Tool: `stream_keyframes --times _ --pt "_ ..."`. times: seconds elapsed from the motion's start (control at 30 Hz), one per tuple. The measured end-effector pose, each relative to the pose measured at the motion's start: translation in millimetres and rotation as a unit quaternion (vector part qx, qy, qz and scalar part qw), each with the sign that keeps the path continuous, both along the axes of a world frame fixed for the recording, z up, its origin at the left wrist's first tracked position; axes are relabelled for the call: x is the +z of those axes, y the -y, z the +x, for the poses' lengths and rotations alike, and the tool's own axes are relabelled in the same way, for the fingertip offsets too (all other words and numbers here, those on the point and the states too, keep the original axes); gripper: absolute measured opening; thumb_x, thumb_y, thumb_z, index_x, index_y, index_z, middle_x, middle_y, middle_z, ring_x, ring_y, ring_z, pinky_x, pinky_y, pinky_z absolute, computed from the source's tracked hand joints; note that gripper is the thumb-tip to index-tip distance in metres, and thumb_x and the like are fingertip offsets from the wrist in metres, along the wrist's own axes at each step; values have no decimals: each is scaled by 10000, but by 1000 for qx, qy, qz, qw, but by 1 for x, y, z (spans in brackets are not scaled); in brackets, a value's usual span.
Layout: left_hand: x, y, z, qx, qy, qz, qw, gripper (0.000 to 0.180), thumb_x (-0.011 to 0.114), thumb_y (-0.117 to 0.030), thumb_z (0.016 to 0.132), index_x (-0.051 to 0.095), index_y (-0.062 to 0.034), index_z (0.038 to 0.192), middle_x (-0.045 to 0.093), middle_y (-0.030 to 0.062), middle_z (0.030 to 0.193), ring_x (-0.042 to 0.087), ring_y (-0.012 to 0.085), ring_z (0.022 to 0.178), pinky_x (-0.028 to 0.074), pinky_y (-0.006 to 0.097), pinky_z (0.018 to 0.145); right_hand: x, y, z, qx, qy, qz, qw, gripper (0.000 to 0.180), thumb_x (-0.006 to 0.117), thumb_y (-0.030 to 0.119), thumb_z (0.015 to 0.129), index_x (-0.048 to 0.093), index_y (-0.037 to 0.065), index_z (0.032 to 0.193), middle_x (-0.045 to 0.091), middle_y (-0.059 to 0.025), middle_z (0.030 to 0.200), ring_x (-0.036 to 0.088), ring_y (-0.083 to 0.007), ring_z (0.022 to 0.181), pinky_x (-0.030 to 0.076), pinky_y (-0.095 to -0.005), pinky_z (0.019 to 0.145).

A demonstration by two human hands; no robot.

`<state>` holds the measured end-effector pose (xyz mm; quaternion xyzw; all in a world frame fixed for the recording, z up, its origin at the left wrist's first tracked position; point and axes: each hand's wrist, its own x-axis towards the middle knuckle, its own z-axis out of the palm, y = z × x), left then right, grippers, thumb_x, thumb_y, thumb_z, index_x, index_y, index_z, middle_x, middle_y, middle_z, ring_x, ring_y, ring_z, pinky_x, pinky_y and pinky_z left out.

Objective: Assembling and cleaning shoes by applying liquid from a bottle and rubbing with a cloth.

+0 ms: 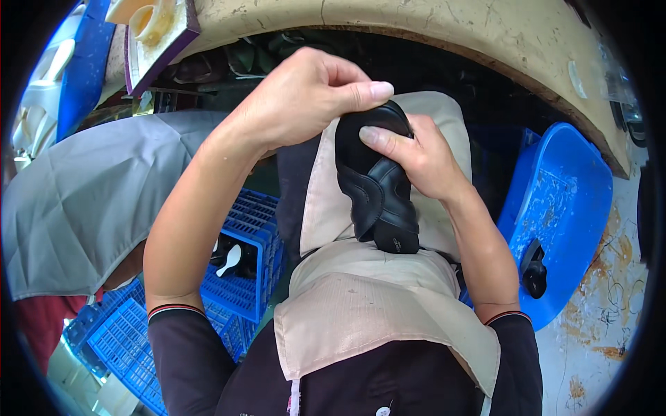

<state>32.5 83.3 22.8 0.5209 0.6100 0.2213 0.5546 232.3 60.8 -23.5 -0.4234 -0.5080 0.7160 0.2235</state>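
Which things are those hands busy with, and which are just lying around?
In hand:
- black shoe piece, gripped by the right hand
- left hand, at the piece's top edge

Lying about:
- blue basin, on the right
- small black object in it
- blue crates
- white spoon-shaped thing

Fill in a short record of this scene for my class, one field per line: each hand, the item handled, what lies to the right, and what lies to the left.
Item: black shoe upper, above the lap
Left hand: at its far end, thumb by the edge; grip unclear
Right hand: gripping its right side, thumb on top
Right: blue tub with a small black piece inside
Left: blue crate holding a white spoon-shaped piece
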Motion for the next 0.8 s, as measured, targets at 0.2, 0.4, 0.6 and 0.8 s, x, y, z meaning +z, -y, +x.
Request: stream_keyframes --times 0.2,0.4,0.6,0.8 --pt "-22 -8 7 51 9 -14 999 298 676 -235 995 700 -31 779 611 -6 699 483 44 582 393 190 535 2 -3 -5 3 56 -10 998 272 670 259 954 687 -10 912 651 -31 737 551 -99 619 425 -219 569" --pt "-7 -22 2 57 112 -56 990 261 675 -219 986 735 -1 857 629 14 728 512 75 637 443 206 628 11 -19 20 13 -5 0 1000 231 696 223 938 738 0 896 693 -49 718 586 -98 606 443 -210 564" --pt "1 -29 0 27 224 72 972 245 645 -221 1014 735 -7 935 673 41 828 563 72 737 460 200 717 6 -18 62 -123 -103 -16 987 121 717 111 920 721 7 859 679 -40 722 554 -87 605 436 -208 575" --pt "-36 -17 32 192 198 88 957 345 539 -299 1083 702 5 1071 704 76 967 614 99 845 481 212 782 9 -12 42 -151 16 111 982 57 716 46 914 714 17 865 672 -23 787 552 -102 644 476 -226 629"
